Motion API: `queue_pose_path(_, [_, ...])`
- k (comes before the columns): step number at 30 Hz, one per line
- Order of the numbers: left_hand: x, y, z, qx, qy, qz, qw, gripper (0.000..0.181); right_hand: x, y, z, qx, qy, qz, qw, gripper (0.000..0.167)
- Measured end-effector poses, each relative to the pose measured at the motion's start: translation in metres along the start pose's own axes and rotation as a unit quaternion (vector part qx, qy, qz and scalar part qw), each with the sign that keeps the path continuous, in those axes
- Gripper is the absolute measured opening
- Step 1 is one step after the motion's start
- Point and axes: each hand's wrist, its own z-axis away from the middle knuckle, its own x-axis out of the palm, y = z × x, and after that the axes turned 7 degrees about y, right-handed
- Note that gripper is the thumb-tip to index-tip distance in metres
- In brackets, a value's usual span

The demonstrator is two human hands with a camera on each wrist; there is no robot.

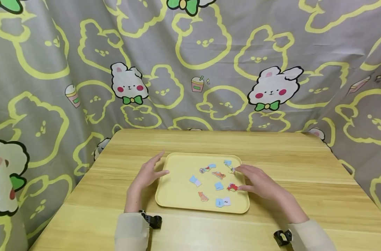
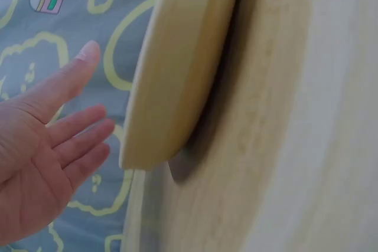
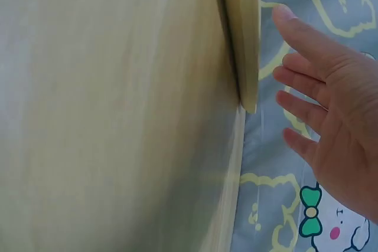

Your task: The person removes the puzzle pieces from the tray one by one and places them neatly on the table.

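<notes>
A shallow yellow tray [image 1: 174,188] lies on the table with several small, irregular printed pieces on it. Among these are an orange piece [image 1: 203,196], another orange one [image 1: 219,175], a red one [image 1: 232,187] and a light blue one [image 1: 219,186]. At the tray's left edge is my left hand [image 1: 146,176], thumb and fingers spread, holding nothing. My right hand [image 1: 259,181] hovers over the tray's right side, near the red piece, its fingers loosely extended. In both wrist views, the left palm [image 2: 35,175] and the right palm [image 3: 348,140] are bare beside the tray's rim.
The wooden table [image 1: 134,146] extends around the tray on all sides. Behind and beside it hangs a grey curtain [image 1: 165,45] with yellow outlines and white rabbit prints. A black wrist mount [image 1: 154,220] sits on the left wrist, another mount [image 1: 282,238] on the right.
</notes>
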Motion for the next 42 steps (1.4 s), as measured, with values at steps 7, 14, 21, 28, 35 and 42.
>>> queue_pose_path(7, [0.001, -0.009, 0.002, 0.001, -0.01, 0.012, 0.9999, 0.074, 0.003, -0.001, -0.004, -0.061, -0.002, 0.025, 0.9978, 0.059])
queue_pose_path(14, [0.002, -0.018, 0.003, 0.024, -0.008, 0.019, 0.9995, 0.072, 0.003, -0.005, -0.005, -0.054, -0.031, 0.03, 0.9976, 0.053])
queue_pose_path(21, [0.003, -0.024, 0.003, 0.038, -0.012, 0.019, 0.999, 0.068, 0.007, -0.004, -0.006, -0.075, -0.046, 0.04, 0.9953, 0.041])
queue_pose_path(28, [0.003, -0.026, 0.004, 0.048, -0.018, 0.004, 0.9987, 0.062, 0.01, -0.001, -0.008, -0.092, -0.052, 0.052, 0.993, 0.035])
queue_pose_path(35, [0.004, -0.028, 0.004, 0.047, -0.021, 0.006, 0.9987, 0.056, 0.011, -0.002, -0.009, -0.097, -0.055, 0.075, 0.991, 0.034])
queue_pose_path(42, [0.003, -0.033, 0.006, 0.04, -0.03, 0.016, 0.9986, 0.053, 0.013, -0.003, -0.011, -0.114, -0.04, 0.082, 0.9892, 0.028])
